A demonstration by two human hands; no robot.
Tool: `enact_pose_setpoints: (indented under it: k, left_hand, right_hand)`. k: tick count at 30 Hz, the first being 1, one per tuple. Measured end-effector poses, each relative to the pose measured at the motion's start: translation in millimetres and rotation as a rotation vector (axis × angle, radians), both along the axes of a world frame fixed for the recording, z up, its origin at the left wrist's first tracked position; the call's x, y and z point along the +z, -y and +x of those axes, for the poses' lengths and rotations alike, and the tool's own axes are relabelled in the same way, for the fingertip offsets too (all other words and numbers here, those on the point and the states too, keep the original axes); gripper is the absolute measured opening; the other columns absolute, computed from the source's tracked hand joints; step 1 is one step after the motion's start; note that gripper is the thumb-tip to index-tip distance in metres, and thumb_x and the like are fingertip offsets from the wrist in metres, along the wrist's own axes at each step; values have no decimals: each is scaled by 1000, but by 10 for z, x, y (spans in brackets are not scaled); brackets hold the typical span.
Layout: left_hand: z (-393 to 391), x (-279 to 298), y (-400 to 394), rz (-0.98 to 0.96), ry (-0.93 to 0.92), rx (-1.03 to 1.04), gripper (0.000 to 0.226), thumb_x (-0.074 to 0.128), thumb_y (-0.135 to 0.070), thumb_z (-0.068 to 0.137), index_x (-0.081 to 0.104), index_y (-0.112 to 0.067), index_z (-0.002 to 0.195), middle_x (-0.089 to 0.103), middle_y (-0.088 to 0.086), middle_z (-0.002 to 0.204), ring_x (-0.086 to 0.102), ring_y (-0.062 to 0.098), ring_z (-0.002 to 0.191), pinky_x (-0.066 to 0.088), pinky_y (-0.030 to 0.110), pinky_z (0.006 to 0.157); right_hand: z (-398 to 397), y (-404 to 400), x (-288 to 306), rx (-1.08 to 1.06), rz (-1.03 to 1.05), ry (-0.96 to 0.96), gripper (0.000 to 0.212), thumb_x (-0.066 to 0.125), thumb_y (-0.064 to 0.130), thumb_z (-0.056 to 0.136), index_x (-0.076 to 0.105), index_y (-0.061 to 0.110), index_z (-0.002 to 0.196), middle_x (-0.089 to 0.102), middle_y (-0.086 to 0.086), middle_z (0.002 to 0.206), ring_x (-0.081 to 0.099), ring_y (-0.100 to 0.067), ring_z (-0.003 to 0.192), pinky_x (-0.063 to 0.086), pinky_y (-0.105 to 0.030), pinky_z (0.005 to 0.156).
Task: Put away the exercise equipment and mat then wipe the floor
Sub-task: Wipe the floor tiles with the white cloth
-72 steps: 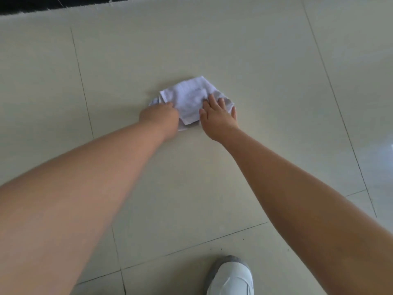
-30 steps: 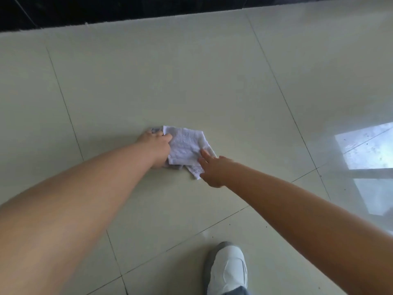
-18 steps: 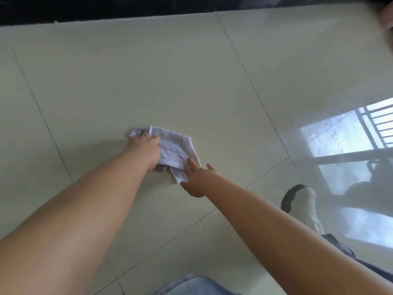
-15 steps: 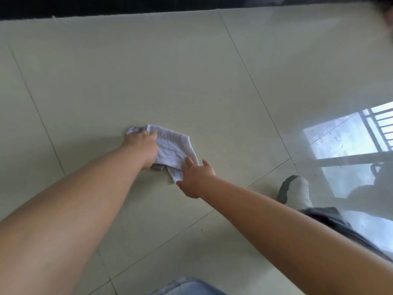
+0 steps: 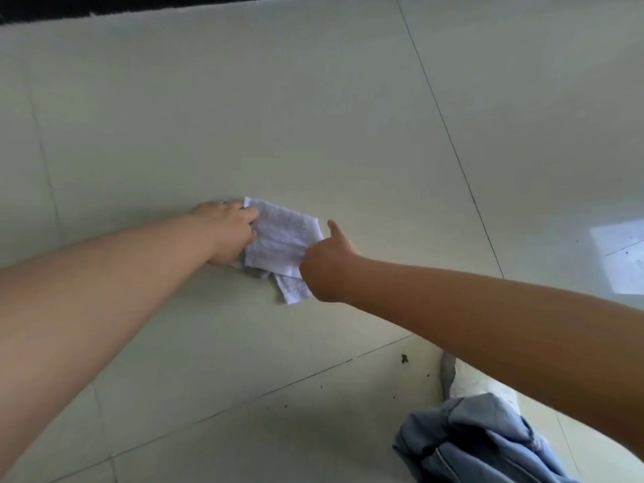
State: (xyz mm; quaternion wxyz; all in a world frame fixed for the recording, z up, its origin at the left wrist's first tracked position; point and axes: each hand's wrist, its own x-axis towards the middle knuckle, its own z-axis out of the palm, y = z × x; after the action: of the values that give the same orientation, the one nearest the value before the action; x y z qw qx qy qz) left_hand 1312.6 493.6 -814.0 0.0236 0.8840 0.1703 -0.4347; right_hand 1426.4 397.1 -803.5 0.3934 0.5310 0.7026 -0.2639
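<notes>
The white cloth (image 5: 282,238) lies mid-frame on the tiled floor (image 5: 313,116), having slid down and rightward since a moment ago, so wiping is underway. The left hand (image 5: 226,235) grips its left edge with curled fingers; the right hand (image 5: 327,263) pinches its right edge, thumb raised. Dirt specks (image 5: 404,359) wait at lower right. No readable writing anywhere.

Both arms outstretched — left grip (image 5: 228,235) fingers curled, right grip (image 5: 326,264) thumb raised
</notes>
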Motion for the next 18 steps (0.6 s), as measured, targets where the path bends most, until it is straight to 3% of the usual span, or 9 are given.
enact_pose_setpoints:
  k: [1, 3, 4, 5, 7, 10, 15, 18]
  left_hand:
    - [141, -13, 77, -17, 22, -6, 40, 33, -24, 100, 40, -17, 139, 28, 6, 145, 31, 25, 137, 35, 33, 107]
    - [476, -48, 285, -47, 62, 27, 42, 31, -21, 100, 35, -15, 141, 26, 8, 147, 30, 27, 138, 34, 35, 108]
    - [663, -67, 395, -58, 81, 55, 42, 31, -21, 100, 35, -14, 141, 26, 9, 148, 29, 28, 139, 33, 36, 109]
    - [860, -95, 496, -61, 108, 79, 42, 33, -21, 100, 36, -13, 141, 26, 10, 148, 29, 28, 139, 32, 37, 110]
    - [1236, -142, 626, -25, 169, 142, 43, 38, -23, 99, 40, -12, 140, 25, 9, 149, 29, 29, 139, 31, 37, 110]
    - [1667, -151, 624, 27, 245, 336, 43, 48, -26, 95, 49, -11, 136, 35, 6, 146, 37, 27, 135, 36, 35, 107]
    - [1789, -200, 324, 123, 315, 455, 40, 39, -16, 97, 47, -11, 136, 36, 5, 143, 38, 26, 134, 35, 32, 105]
    - [1718, -269, 20, 141, 323, 608, 43, 39, -15, 98, 38, -11, 141, 31, 5, 146, 33, 25, 137, 37, 34, 103]
  right_hand:
    - [190, 101, 8, 2, -9, 37, 23, 40, 20, 96, 60, 18, 84, 52, 7, 82, 46, -19, 125, 6, -51, 118]
    - [591, 317, -11, -80, -16, 103, 33, 40, 19, 95, 46, 19, 63, 39, 8, 64, 50, -18, 121, 1, -52, 118]
    - [791, 407, -35, -139, -9, 123, 32, 39, 19, 95, 48, 19, 65, 43, 9, 64, 53, -18, 117, -1, -51, 118]
    - [974, 489, -56, -212, 13, 130, 29, 38, 20, 96, 56, 20, 73, 54, 9, 73, 54, -18, 116, -2, -50, 117]
    - [1280, 571, -109, -342, 91, 160, 29, 36, 24, 97, 65, 23, 101, 65, 3, 110, 48, -19, 126, -3, -48, 118]
    - [1580, 446, -178, -402, 140, 177, 33, 36, 26, 96, 59, 27, 121, 47, 0, 143, 23, -20, 144, -8, -48, 117]
    - [1790, -162, -336, -375, 269, 226, 33, 40, 28, 95, 59, 20, 120, 42, -7, 145, 7, -24, 147, -13, -49, 116]
    - [1825, -579, -457, -465, 361, 142, 52, 36, 25, 97, 28, 8, 145, 16, -11, 157, -2, -24, 148, -9, -45, 118]
